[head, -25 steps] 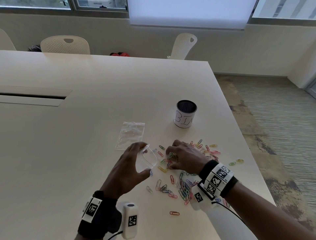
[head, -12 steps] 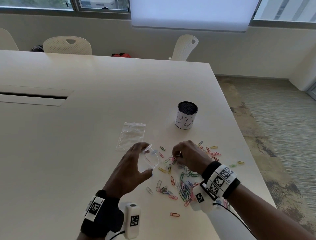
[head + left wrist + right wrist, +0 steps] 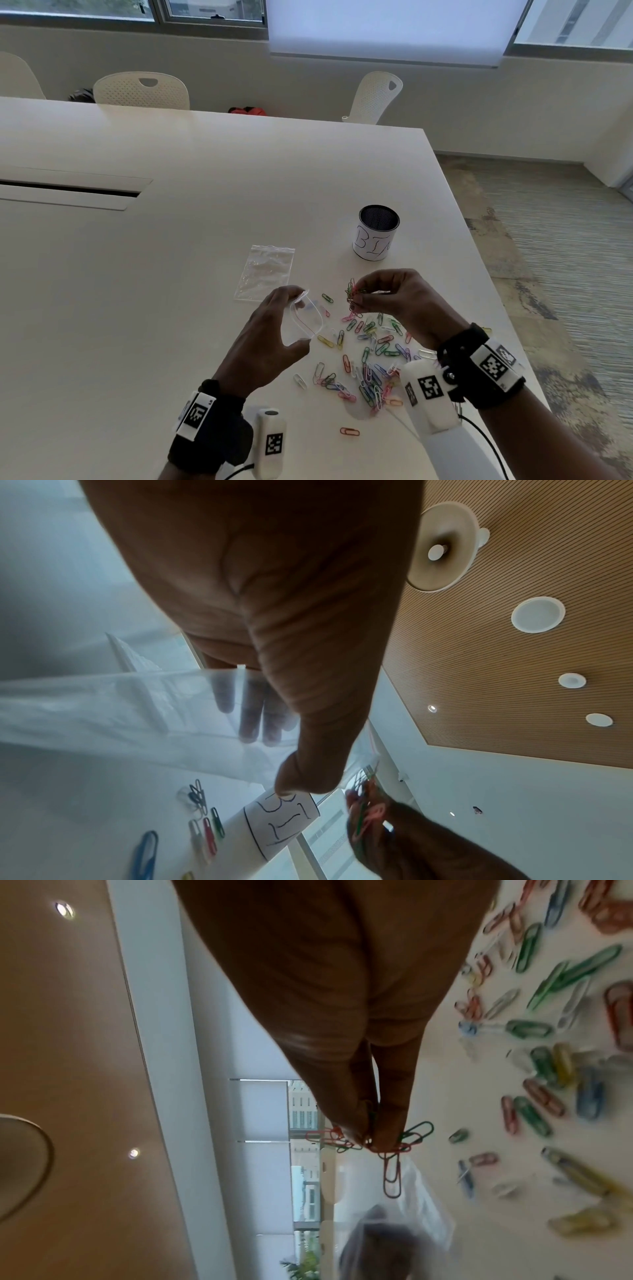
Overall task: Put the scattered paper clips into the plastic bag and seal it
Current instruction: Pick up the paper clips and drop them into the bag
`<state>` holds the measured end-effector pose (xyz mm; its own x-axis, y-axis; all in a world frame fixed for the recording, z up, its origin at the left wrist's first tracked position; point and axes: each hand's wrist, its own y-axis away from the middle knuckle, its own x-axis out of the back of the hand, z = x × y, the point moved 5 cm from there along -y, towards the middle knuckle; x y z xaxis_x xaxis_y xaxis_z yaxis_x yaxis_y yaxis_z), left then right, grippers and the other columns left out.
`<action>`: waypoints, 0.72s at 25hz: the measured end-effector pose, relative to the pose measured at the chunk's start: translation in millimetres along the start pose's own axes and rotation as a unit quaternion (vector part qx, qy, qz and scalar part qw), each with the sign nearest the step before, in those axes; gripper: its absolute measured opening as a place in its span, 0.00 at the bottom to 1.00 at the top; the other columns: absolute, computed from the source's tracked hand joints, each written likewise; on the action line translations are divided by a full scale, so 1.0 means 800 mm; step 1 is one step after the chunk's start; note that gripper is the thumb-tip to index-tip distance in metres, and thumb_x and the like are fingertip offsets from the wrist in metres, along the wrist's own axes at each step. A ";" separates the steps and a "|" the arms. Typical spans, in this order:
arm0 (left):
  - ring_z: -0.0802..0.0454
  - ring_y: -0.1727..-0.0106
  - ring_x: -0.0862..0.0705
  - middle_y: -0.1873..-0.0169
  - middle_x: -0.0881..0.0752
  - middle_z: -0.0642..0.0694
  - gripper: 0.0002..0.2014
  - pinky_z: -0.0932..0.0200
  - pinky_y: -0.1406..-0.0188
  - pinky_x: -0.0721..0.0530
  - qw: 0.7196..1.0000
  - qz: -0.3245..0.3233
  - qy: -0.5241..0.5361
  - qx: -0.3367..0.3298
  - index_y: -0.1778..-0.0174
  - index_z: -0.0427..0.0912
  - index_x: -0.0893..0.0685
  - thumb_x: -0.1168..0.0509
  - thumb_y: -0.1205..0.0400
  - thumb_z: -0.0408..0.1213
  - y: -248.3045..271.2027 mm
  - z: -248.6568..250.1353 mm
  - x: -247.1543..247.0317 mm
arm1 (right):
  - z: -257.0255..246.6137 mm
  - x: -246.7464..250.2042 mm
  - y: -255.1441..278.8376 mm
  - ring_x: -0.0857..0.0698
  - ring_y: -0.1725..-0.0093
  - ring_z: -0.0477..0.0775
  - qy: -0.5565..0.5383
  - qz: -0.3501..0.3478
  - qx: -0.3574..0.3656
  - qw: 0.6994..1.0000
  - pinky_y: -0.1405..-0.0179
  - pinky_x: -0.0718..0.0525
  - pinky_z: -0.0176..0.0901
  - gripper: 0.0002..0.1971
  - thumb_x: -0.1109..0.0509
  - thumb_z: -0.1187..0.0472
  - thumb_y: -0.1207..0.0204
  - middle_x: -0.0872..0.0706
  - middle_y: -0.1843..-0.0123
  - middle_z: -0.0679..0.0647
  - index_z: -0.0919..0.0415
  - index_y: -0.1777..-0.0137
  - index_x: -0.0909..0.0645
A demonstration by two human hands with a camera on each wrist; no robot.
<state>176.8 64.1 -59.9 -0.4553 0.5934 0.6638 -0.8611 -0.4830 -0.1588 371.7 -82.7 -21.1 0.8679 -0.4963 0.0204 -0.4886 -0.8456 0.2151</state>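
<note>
My left hand (image 3: 270, 332) holds a small clear plastic bag (image 3: 306, 317) just above the table, its mouth spread open toward the right between thumb and fingers. In the left wrist view the bag (image 3: 137, 707) lies across my fingers. My right hand (image 3: 394, 301) is raised beside the bag's mouth and pinches a small bunch of red and green paper clips (image 3: 352, 294). The right wrist view shows that bunch of paper clips (image 3: 387, 1142) dangling from my fingertips (image 3: 383, 1134). Several coloured clips (image 3: 370, 359) lie scattered on the white table (image 3: 171, 308) below both hands.
A second clear bag (image 3: 266, 272) lies flat on the table beyond my left hand. A black mesh cup with a white label (image 3: 376, 233) stands behind the clips. The table's right edge (image 3: 493, 298) runs close to my right wrist. White chairs (image 3: 142, 90) line the far side.
My right hand has gathered clips from the table and lifted them up beside the bag's mouth. The left hand has kept the bag open in nearly the same place.
</note>
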 end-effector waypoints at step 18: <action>0.59 0.36 0.17 0.36 0.16 0.57 0.31 0.65 0.39 0.20 1.000 0.005 0.019 0.014 0.27 0.52 0.24 0.24 0.25 0.33 0.004 0.004 -0.001 | -0.022 -0.104 0.015 0.06 0.52 0.37 0.225 0.018 0.130 0.965 0.51 0.10 0.28 0.08 0.19 0.69 0.24 0.03 0.50 0.49 0.60 0.47 0.07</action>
<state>174.9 59.9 -59.0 -0.4722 0.6124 0.6340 -0.8500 -0.5068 -0.1435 295.6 -48.0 -2.7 0.7727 -0.4398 0.4576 -0.4737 -0.8795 -0.0454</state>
